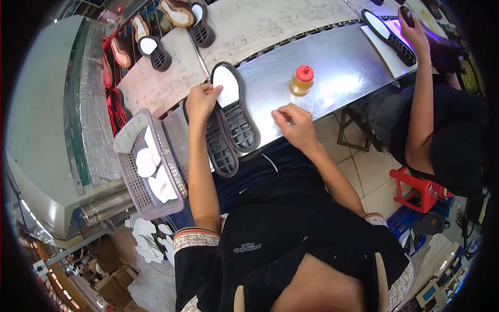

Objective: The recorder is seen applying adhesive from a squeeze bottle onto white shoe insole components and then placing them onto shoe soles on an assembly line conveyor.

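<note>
Two black shoe soles with grid-patterned hollows lie side by side at the table's near edge. The right sole (244, 125) has a white pad (224, 79) in its toe half. My left hand (201, 103) is over the toe of the left sole (222, 151), its fingertips pinched together at the white pad's left edge. The hand hides most of that toe. To the right of the soles, my right hand (296, 127) hovers by the table edge with its fingers curled together; whatever they may hold is hidden. Beyond it stands a bottle (302, 81) of amber liquid with a red cap.
At my left sits a grey plastic basket (120, 171) with white pads (147, 162). A conveyor (270, 22) carrying soles and brown shoe uppers (176, 13) runs behind the metal table (332, 62). On the right, a co-worker's hand (413, 34) is above another sole (387, 36). A red stool (418, 190) stands below.
</note>
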{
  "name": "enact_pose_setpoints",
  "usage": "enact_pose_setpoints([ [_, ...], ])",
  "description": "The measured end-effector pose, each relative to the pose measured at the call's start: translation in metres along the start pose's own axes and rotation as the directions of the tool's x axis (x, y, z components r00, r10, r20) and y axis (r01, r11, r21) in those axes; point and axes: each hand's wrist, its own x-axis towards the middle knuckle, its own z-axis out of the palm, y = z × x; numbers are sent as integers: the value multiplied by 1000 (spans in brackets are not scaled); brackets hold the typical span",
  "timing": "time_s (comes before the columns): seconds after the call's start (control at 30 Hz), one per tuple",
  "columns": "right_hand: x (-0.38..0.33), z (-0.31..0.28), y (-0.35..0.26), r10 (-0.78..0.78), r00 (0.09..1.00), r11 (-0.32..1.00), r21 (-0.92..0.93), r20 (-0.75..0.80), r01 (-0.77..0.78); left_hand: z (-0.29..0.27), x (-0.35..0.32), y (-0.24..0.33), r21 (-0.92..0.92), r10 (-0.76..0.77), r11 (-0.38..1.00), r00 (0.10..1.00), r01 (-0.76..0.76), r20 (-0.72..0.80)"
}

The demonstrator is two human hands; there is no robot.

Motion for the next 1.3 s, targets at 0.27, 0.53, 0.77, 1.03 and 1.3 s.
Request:
enact_pose_setpoints([
  [0.27, -1, -31, 13, 124, 974, 978, -141, -192, -153, 3, 2, 24, 94, 271, 958, 962, -269, -9],
  [0.53, 29, -40, 39, -64, 990, 819, -574, -126, -20, 13, -51, 35, -473, 230, 826, 950, -306, -211],
  [0.77, 78, -50, 0, 271, 914, 935, 144, 302, -325, 6, -81, 26, -973, 279, -81, 942, 215, 185],
  [1.03, 146, -42, -132, -169, 483, 795, -171, 859, 582, -17, -103, 26, -852, 247, -481, 964, 207, 95],
  [1.3, 161, 13, -182, -47, 146, 642, -82, 988, 763, -30, -124, 14, -928, 162, -343, 982, 149, 98],
])
